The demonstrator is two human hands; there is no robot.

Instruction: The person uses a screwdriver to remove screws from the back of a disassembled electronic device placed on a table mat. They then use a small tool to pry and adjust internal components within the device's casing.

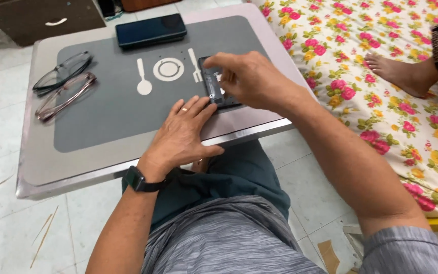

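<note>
My left hand (181, 133) lies flat, palm down, on the small table (36, 167), fingers stretched out and close together, their tips touching the near edge of the opened phone (214, 86); a ring shows on one finger and a dark watch (139, 179) sits on that wrist. My right hand (252, 78) is arched over the phone from the right, index finger stretched toward its top left corner, the other fingers curled down onto its exposed insides; whether they pinch anything I cannot tell, since the hand covers most of it. The phone lies face down with its back off, on the right part of the grey mat (107, 111), just right of the printed fork, and near the table's right edge. The mat bears a white spoon, plate and fork design at its middle. A second phone (150, 29), dark and whole, lies at the far edge of the mat, well apart from my hands. Two pairs of glasses (64, 83) lie side by side on the left end of the table, one dark-framed, one pinkish. To the right, a bed with a flowered sheet (371, 66) touches the table side, and another person's bare foot (399, 71) rests on it
</note>
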